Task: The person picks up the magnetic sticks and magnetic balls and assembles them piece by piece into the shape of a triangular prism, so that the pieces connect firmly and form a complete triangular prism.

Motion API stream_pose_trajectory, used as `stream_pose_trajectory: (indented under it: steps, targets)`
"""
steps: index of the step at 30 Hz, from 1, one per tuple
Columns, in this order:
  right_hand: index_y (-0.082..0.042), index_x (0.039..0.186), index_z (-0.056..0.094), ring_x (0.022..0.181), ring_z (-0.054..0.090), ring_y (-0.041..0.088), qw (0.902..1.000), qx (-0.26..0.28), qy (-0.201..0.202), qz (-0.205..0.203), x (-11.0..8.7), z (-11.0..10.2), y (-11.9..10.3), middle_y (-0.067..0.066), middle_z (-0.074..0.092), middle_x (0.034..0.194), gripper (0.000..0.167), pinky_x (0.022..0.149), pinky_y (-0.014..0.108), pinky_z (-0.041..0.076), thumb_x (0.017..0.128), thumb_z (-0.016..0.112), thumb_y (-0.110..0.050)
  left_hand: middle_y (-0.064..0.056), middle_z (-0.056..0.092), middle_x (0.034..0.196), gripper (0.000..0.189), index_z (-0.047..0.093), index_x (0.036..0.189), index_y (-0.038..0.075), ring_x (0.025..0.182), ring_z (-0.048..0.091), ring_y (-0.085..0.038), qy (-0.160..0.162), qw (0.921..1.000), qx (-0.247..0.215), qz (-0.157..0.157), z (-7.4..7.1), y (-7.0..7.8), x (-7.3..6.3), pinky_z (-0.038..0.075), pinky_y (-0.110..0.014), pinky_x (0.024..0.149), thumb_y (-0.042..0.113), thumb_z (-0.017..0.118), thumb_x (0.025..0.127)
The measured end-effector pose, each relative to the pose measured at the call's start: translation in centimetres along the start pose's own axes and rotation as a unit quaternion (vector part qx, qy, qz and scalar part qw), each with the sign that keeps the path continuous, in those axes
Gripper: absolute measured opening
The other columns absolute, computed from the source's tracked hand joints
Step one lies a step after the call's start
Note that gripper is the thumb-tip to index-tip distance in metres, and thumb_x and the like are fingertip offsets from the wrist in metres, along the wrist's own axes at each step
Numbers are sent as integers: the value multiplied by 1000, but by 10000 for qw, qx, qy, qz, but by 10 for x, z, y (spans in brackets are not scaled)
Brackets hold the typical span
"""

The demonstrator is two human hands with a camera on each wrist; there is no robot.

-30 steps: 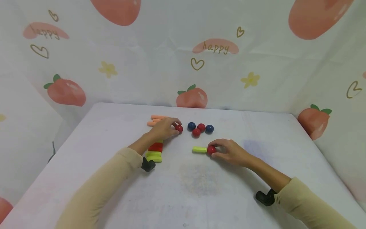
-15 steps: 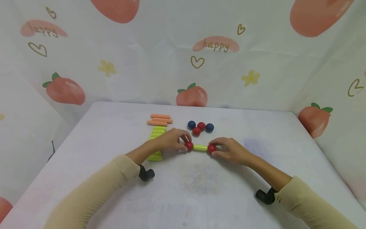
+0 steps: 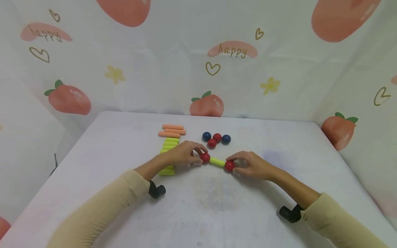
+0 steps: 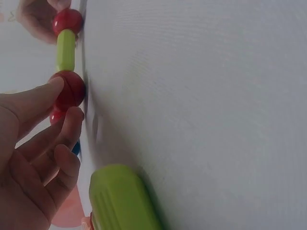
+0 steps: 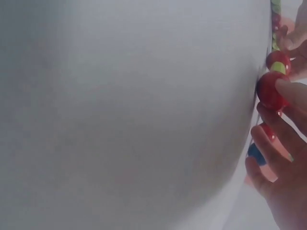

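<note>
A makeshift recording booth: white table walled in by strawberry-print "happy" cloth.

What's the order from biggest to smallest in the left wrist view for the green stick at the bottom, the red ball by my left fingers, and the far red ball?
1. Green stick at the bottom, though it lies nearest the camera.
2. Red ball by the left hand.
3. Far red ball, probably only smaller through distance.

Left hand: palm down, fingers curled, tips pinching left red ball. Right hand: mirrored pose, fingertips pinching right red ball. Both forearms in beige sleeves, converging toward balls.
</note>
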State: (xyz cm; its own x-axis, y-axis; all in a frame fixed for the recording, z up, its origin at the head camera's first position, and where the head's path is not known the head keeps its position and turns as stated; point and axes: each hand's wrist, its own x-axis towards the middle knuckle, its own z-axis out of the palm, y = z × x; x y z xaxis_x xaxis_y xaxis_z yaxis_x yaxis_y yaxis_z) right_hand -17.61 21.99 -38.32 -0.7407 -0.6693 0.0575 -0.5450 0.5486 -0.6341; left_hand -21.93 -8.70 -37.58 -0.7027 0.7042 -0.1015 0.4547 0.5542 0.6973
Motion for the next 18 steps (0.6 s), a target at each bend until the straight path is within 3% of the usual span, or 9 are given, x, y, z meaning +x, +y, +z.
stream_pose_trajectory:
  steps: [4, 9, 18]
  targets:
    - [-8, 122, 68, 110, 63, 21, 9998, -40, -129, 163, -2, -1, -4, 2, 70, 118, 39, 95, 47, 52, 86, 78, -18, -4, 71, 108, 36, 67, 124, 10, 76, 64, -11, 316, 9994, 103, 113, -7, -7, -14, 55, -26, 65, 16, 74, 90]
    - [-10, 114, 70, 102, 62, 18, 9987, -132, -171, 468, -6, -2, -9, -2, 70, 108, 35, 89, 40, 55, 83, 81, -23, 3, 70, 93, 25, 74, 110, 9, 72, 61, -10, 701, 9972, 242, 115, -21, -17, -44, 53, -27, 65, 19, 77, 87]
    - [-14, 105, 68, 98, 58, 18, 9977, -59, -109, 666, -10, -1, -8, -7, 67, 98, 32, 86, 37, 54, 81, 83, -29, 11, 66, 77, 15, 78, 94, 15, 73, 59, -12, 669, 9975, 222, 65, -36, -32, -84, 50, -25, 66, 25, 81, 84]
